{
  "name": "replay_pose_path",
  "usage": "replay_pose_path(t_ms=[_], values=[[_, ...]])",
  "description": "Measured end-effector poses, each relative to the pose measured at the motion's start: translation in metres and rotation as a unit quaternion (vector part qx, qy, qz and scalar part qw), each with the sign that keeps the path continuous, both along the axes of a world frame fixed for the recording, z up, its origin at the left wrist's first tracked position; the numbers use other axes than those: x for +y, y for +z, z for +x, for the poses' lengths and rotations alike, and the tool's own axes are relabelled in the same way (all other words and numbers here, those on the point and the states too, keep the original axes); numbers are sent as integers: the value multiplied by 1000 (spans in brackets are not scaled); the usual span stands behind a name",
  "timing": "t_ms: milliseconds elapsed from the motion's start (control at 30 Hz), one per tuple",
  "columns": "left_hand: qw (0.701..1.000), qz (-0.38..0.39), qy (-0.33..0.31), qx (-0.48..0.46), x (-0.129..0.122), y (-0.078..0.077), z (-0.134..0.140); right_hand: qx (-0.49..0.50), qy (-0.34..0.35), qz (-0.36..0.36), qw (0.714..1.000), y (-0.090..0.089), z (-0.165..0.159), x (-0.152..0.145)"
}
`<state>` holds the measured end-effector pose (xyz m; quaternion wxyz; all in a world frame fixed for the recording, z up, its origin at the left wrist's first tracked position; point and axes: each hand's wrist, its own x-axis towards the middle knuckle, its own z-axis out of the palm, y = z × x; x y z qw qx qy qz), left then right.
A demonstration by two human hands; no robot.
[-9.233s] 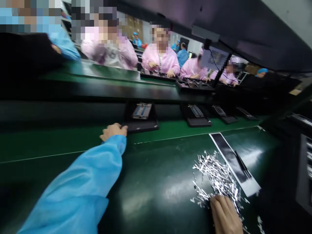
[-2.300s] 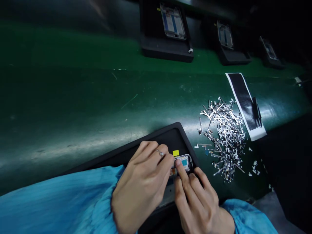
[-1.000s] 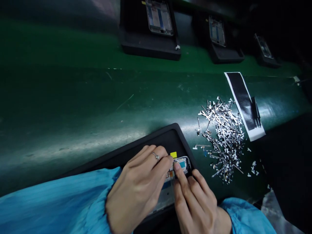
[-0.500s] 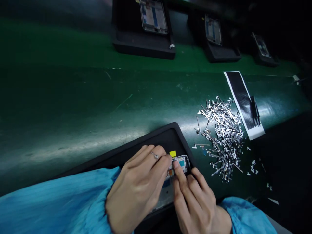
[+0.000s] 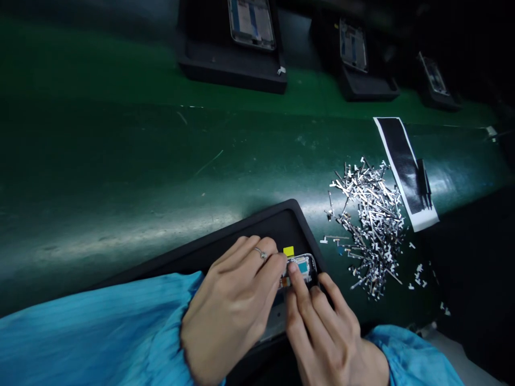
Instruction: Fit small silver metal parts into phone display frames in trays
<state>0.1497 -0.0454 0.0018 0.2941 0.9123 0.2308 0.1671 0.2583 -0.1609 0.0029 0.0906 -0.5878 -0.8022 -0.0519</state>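
An open phone frame (image 5: 309, 261), with a teal patch and small inner parts showing, lies in a black tray (image 5: 296, 212). My left hand (image 5: 237, 305) is closed over its left side, fingertips together at the frame's inner parts. Whatever those fingertips pinch is hidden. My right hand (image 5: 324, 327) has its index fingertip pressed on the inner parts beside the teal patch. Its other fingers are bent around the frame's near right side. A yellow tab (image 5: 288, 251) sticks out at the frame's far edge. Both hands cover much of the frame.
Right of the tray lies a heap of small silvery strip parts (image 5: 376, 225). Behind it is a black sheet with a white border (image 5: 402, 161), with dark tweezers (image 5: 424, 185) on it. Black trays (image 5: 233, 72) with phone frames (image 5: 252, 24) stand along the back.
The view has shifted slightly, so hands and tray appear a little farther right. Both hands keep nearly the same hold on the phone frame.
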Motion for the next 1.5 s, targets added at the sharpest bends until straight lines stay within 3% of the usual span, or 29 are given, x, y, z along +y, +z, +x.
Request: replay_pose_path(t_ms=[133, 367, 533, 600, 800, 933, 1133, 1333, 1500], values=[[999, 31, -10, 9, -1, -2, -3, 2, 2, -1, 1000, 0, 2, 0], [977, 204, -3, -59, -9, -9, -3, 54, -1, 33, 998, -9, 3, 0], [967, 244, -30, -73, -10, -11, -6, 100, -29, 50, 993, -19, 1, -5], [971, 229, -39, -57, -8, -10, -7, 111, -32, 53, 992, -21, 1, -6], [997, 69, 28, -26, -5, -8, -8, 136, -65, 68, 986, -25, -4, -7], [999, 5, 34, -17, -5, -8, -7, 140, -71, 58, 986, -24, -3, -7], [1000, 5, 23, 17, 1, -7, -9, 70, -1, 33, 997, -11, 7, 0], [998, 30, -37, 44, 16, 6, -8, 40, 10, 32, 999, -6, 6, 4], [995, 33, -34, 91, 17, 12, -6, 23, 6, 28, 999, -8, 5, 1]])
